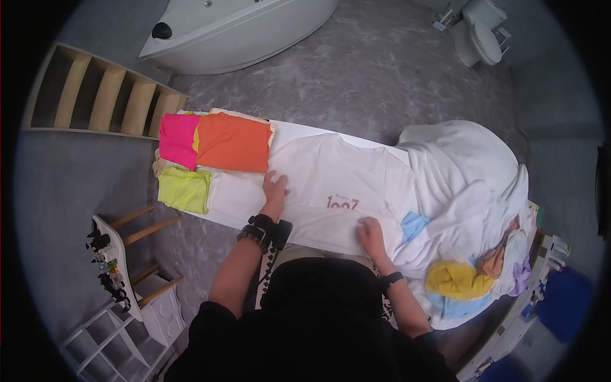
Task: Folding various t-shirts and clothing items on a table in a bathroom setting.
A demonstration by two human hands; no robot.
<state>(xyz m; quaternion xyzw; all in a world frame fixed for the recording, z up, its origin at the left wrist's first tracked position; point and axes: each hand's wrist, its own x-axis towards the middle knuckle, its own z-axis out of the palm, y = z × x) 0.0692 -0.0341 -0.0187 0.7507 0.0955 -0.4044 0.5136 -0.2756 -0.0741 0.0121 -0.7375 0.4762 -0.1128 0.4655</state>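
A white printed T-shirt (pixel 348 176) lies spread across the white table (pixel 305 132), its neckline towards the far edge. My left hand (pixel 275 186) rests at the shirt's left side, fingers apart, near the corner of a folded orange garment (pixel 234 143). On the lower right part of the shirt lies my right hand (pixel 371 234), fingers bent; whether it pinches the cloth is not clear. Folded pink cloth (pixel 179 138), lime cloth (pixel 184 190) and white cloth (pixel 236 193) sit at the table's left end.
A heap of white cloth (pixel 463 157) covers the right end, with a yellow garment (pixel 458 279) and light blue cloth (pixel 414 227) among it. Around stand a wooden shelf (pixel 102 100), a bathtub (pixel 238 43), a toilet (pixel 477 40) and a small table with figurines (pixel 119 267).
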